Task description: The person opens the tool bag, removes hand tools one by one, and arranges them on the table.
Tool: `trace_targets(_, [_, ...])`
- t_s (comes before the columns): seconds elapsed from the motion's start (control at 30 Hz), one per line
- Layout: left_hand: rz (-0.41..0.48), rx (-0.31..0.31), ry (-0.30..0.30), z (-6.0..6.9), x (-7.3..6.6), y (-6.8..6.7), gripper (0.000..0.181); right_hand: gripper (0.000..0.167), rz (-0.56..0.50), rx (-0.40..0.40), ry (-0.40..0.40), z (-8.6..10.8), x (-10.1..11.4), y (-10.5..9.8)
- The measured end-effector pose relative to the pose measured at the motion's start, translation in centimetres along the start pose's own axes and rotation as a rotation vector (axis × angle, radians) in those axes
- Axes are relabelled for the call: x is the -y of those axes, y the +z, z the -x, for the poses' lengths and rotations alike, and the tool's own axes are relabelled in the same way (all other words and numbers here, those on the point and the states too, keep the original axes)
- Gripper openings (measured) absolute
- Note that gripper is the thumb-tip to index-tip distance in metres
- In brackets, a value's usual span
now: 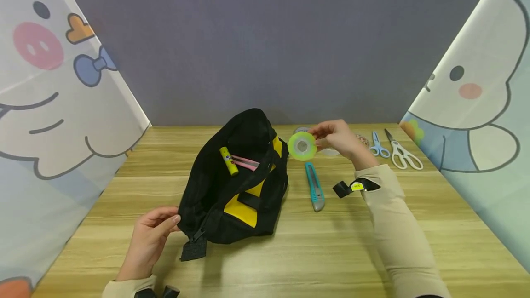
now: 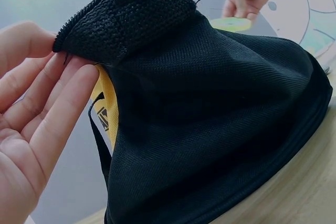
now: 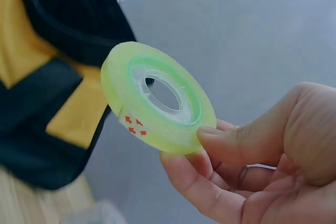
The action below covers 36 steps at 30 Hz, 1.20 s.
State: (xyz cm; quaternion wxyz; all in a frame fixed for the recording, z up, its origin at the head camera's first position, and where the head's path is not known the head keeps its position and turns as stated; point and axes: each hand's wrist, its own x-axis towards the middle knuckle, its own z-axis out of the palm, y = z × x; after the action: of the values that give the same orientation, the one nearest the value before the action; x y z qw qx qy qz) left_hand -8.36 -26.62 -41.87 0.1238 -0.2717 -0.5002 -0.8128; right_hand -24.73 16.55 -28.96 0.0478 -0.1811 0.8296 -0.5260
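My right hand [image 1: 337, 138] pinches a yellow-green roll of clear tape [image 3: 163, 98] by its edge, raised above the table just right of the bag. A black and yellow zippered bag [image 1: 248, 187] lies with its mouth open. My left hand [image 1: 151, 238] pinches the bag's rim at its near left corner, beside a black fabric tab [image 1: 193, 249]. Inside the bag show a yellow tube-shaped stick [image 1: 229, 161] and a pink box cutter [image 1: 245, 162]. In the left wrist view the thumb and fingers hold the dark fabric edge [image 2: 126, 30].
A teal box cutter [image 1: 315, 186] lies right of the bag. Farther right are blue scissors [image 1: 379, 145] and white-handled scissors [image 1: 401, 151]. Another round item [image 1: 362, 140] sits partly behind the right hand. A grey panel [image 1: 265, 45] stands behind the wooden table [image 1: 331, 261].
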Motion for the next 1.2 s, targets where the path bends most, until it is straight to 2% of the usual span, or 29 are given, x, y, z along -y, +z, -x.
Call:
trace_targets(0.17, [0.025, 0.027, 0.009, -0.2, 0.1, 0.0, 0.041, 0.032, 0.027, -0.012, 0.095, 0.9, -2.4, -1.5])
trace_targets(0.33, [0.021, 0.023, 0.013, -0.1, 0.0, 0.0, 0.041, 0.034, 0.046, -0.006, 0.193, 1.3, -5.7, -2.7])
trace_targets(0.53, [0.007, 0.014, 0.01, -0.1, -0.2, 0.0, 0.042, 0.037, 0.031, 0.038, 0.302, 1.3, -9.6, -3.6])
trace_targets(0.73, [0.007, 0.023, 0.004, -0.1, -0.1, 0.0, 0.043, 0.035, 0.048, 0.086, 0.359, 1.2, -12.6, -3.9])
trace_targets(0.9, [-0.008, 0.014, 0.004, 0.0, -0.2, 0.0, 0.043, 0.028, 0.108, 0.064, 0.364, 1.0, -13.3, -3.5])
trace_targets(1.2, [-0.006, 0.018, 0.001, 0.0, -0.3, 0.1, 0.041, 0.016, 0.316, 0.06, 0.345, 0.8, -12.1, -3.2])
